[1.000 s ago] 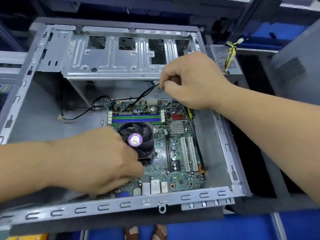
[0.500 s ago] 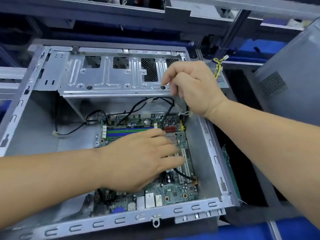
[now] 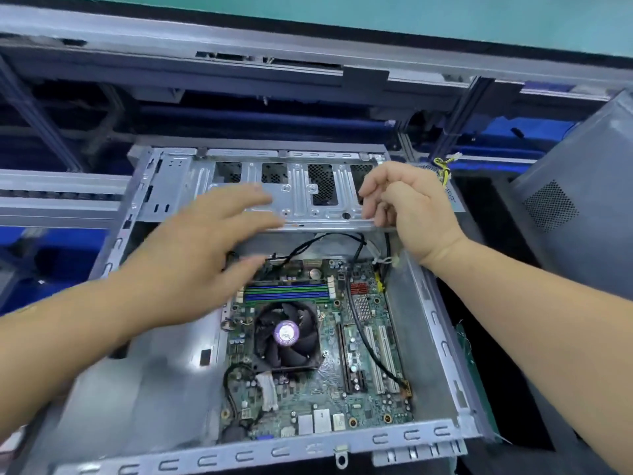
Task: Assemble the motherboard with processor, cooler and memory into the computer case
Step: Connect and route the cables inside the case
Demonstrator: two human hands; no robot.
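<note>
Right now the case [image 3: 442, 332] lies open on its side, w/ the board [image 3: 342, 385] flat in its right half. Cooler [image 3: 286, 335] sits mid-board, dark fan w/ a purple hub label. Memory slots [image 3: 286, 293], blue and green, run across just beyond the fan. White expansion slots [image 3: 380, 358] stand to the fan's right, and a black cable [image 3: 371, 354] runs over them down to a connector near the board's right edge. Rear ports [image 3: 320, 421] line the near edge by the case rim.

Left hand [image 3: 205, 248] hovers over the board's far-left corner, fingers straight and spread, blurred, palm down, holding nothing. Its fingertips reach toward the drive cage [image 3: 298, 204], the stamped metal tray that spans the far end of the case; can't tell if they touch it.

Right hand [image 3: 404, 204] is at the cage's near-right edge, fingers curled w/ thumb and forefinger close together as if pinching; can't tell what, if anything, is between them. Below it, black wires [image 3: 325, 240] loop from under the cage to the board's far edge, and a white clip [image 3: 388, 260] hangs near the right wall.

Yellow wires [image 3: 443, 169] poke up beyond the right hand, outside the case. A grey panel [image 3: 579, 214] w/ a mesh vent leans at far right. Blue bins and metal rails sit behind.
</note>
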